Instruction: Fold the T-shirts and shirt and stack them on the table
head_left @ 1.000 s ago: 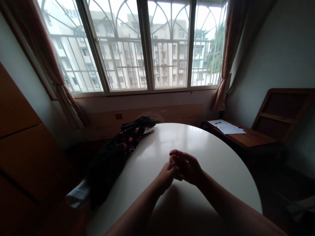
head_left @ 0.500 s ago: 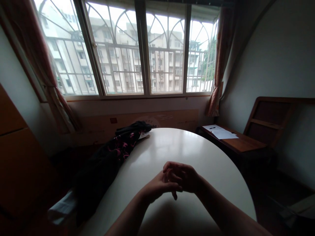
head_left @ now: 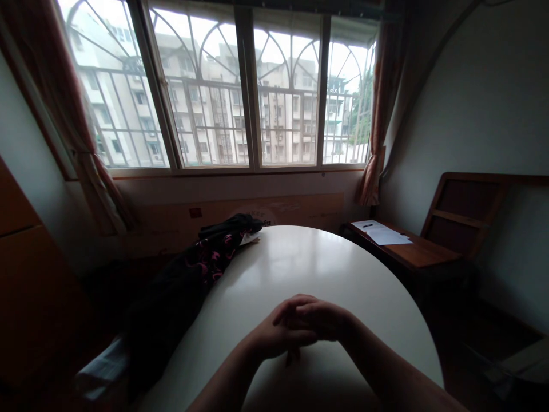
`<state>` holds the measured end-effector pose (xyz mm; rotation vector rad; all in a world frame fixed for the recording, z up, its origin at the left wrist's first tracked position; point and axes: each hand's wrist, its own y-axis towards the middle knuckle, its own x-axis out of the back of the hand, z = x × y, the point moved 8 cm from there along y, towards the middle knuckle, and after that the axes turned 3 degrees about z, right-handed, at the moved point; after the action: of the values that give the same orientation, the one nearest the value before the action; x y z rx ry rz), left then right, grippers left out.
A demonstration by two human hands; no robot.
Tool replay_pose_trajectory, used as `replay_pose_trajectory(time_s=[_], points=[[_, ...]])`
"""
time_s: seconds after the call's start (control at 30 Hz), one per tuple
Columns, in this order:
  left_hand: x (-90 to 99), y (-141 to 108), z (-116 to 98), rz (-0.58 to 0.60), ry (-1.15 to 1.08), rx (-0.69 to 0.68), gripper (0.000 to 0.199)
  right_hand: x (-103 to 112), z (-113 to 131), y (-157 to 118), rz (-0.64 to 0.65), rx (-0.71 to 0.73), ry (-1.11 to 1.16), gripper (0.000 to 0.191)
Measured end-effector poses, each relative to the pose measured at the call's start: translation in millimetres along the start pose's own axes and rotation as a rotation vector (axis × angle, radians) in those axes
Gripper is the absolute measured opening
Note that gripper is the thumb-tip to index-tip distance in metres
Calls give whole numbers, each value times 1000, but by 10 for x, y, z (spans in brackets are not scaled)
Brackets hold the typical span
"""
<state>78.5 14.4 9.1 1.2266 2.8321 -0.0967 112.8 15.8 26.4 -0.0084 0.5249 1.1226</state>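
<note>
Where fingers (head_left: 286, 311) meet: left hand (head_left: 271, 335) and right hand (head_left: 329, 320) loosely clasp each other over the table (head_left: 309, 263).
Table: clothes (head_left: 212, 254) drape its left edge.
Chair (head_left: 429, 256): papers (head_left: 388, 235) and pen (head_left: 368, 225) lie on its seat.
Carton (head_left: 315, 207): below the window (head_left: 285, 129), insides hidden.

Unreadable, part-hidden lettering (head_left: 266, 223) on brown panel (head_left: 315, 209)

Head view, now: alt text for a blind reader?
A person's left hand and right hand meet, fingers overlapping, above a white, rounded table. Pink-patterned dark cloth lies along its left edge; papers rest on a wooden surface at right, a barred window behind.
</note>
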Motion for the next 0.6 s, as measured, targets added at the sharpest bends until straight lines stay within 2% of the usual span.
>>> replay_pose_trajectory(time_s=[0.13,0.33,0.6], points=[[43,30,-5,-100,83,-9,55,29,-13,6,-30,9,20,39],[38,-24,-227,-199,157,-87,36,16,4,53,-50,54,13,33],[28,-26,-221,-185,180,-87,34,-7,21,59,-70,57,-17,34]])
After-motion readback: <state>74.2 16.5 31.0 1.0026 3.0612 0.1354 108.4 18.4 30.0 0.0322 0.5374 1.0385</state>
